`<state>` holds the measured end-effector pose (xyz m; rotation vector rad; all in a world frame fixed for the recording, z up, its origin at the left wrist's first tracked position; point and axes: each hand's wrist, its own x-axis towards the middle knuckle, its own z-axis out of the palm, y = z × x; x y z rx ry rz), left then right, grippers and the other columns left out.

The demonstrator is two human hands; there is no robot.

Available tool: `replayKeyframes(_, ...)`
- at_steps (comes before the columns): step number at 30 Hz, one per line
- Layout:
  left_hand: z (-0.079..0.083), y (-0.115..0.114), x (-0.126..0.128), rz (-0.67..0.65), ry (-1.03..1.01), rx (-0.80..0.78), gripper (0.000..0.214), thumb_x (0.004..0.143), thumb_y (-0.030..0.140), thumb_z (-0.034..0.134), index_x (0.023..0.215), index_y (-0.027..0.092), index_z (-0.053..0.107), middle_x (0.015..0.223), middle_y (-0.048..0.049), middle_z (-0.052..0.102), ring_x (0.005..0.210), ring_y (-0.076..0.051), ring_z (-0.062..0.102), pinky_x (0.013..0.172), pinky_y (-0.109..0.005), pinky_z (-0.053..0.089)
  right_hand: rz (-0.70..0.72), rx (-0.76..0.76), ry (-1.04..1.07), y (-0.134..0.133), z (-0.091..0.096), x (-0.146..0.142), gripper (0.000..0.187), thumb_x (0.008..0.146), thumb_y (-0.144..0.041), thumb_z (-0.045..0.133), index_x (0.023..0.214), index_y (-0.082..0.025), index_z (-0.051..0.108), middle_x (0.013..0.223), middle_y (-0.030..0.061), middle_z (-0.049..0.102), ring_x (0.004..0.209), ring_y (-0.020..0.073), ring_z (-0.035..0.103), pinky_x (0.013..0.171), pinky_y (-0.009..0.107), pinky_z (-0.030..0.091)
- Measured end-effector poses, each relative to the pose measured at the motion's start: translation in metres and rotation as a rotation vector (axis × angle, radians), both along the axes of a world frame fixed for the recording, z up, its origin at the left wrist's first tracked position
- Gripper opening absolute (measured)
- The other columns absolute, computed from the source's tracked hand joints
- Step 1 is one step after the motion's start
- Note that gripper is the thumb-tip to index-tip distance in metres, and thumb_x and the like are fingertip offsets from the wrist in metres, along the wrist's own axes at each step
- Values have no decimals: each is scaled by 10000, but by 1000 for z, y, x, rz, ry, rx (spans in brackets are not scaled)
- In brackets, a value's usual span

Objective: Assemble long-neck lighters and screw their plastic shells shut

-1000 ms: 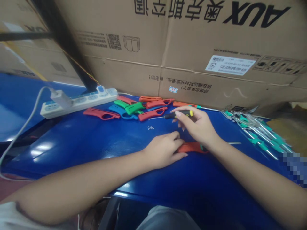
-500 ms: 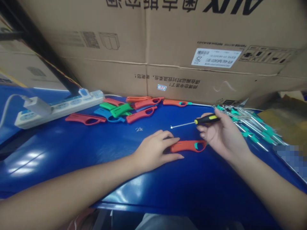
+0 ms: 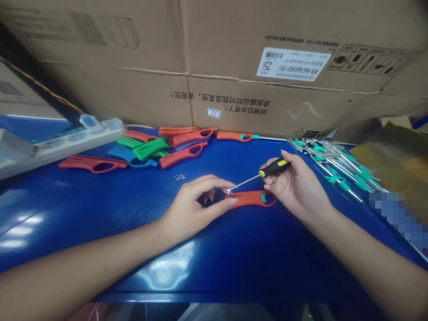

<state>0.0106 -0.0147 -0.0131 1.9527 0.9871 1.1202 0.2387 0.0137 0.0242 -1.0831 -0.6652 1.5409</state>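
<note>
Orange plastic handle (image 3: 249, 200) lies flat on the blue table (image 3: 240, 258) between both hands; the left hand (image 3: 187, 200) curves thumb and forefinger around its left end, probably to steady it, though I cannot tell whether they pinch. The right hand (image 3: 296, 185) grasps a screwdriver (image 3: 274, 167), slanted to bring its tip there. Small screws (image 3: 179, 177) sit nearby, perhaps for easy reach, with more handles (image 3: 183, 154) behind

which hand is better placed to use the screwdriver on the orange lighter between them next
Probably the right hand: it holds the screwdriver, tip near the left end of the orange lighter. The left hand, at that end, could steady it.
</note>
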Motion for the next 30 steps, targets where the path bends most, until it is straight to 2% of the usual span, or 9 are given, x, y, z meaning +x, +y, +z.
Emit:
replayKeyframes(5, 0, 2, 1, 11, -31, 37, 62, 904, 216, 748, 920, 166, 781, 857, -14, 752, 638, -80, 561, 587, -209, 456, 24, 16, 11, -2, -1, 0, 455, 1013, -347, 433, 692, -132, 675, 655, 62, 685, 453, 115, 589, 438, 231, 567)
replayKeyframes(9, 0, 3, 1, 2, -34, 86, 55, 904, 194, 747, 878, 163, 784, 822, -15, 759, 674, -93, 604, 600, -211, 468, 21, 30, 0, -1, 0, 2, 431, 991, -357, 472, 687, -129, 674, 649, 61, 677, 449, 111, 583, 436, 226, 561)
replayKeyframes(14, 0, 2, 0, 0, -22, 103, 45, 890, 198, 766, 873, 171, 797, 810, -18, 768, 678, -103, 619, 609, -220, 481, 29, 115, -53, -1, -3, 5, 313, 862, -407, 682, 695, -143, 665, 663, 38, 677, 467, 104, 578, 444, 216, 554)
replayKeyframes(17, 0, 2, 0, -6, -17, 119, 43, 886, 196, 771, 867, 174, 803, 799, -17, 772, 660, -104, 615, 619, -227, 492, 45, 177, -106, -1, -4, 6, 323, 810, -446, 754, 707, -154, 662, 685, 30, 683, 476, 104, 584, 456, 224, 557)
replayKeyframes(24, -3, 1, 0, -37, 19, 112, 35, 865, 206, 794, 863, 185, 821, 791, -23, 779, 669, -117, 654, 610, -233, 511, 82, 357, -290, -6, 7, 10, 365, 838, -500, 746, 726, -163, 664, 723, 34, 691, 476, 132, 634, 464, 253, 559)
replayKeyframes(27, -5, 0, 1, -69, 38, 139, 19, 853, 193, 804, 854, 178, 817, 789, -22, 782, 679, -115, 674, 625, -227, 525, 156, 466, -408, -12, 14, 15, 356, 882, -509, 722, 775, -174, 666, 751, 37, 701, 494, 148, 662, 494, 280, 586)
replayKeyframes(30, -6, -1, 3, -135, 76, 169, 24, 868, 186, 790, 861, 180, 812, 772, -12, 780, 694, -115, 682, 670, -234, 539, 260, 582, -466, -20, 17, 18, 265, 956, -442, 660, 864, -194, 660, 826, 31, 712, 535, 155, 691, 519, 300, 603)
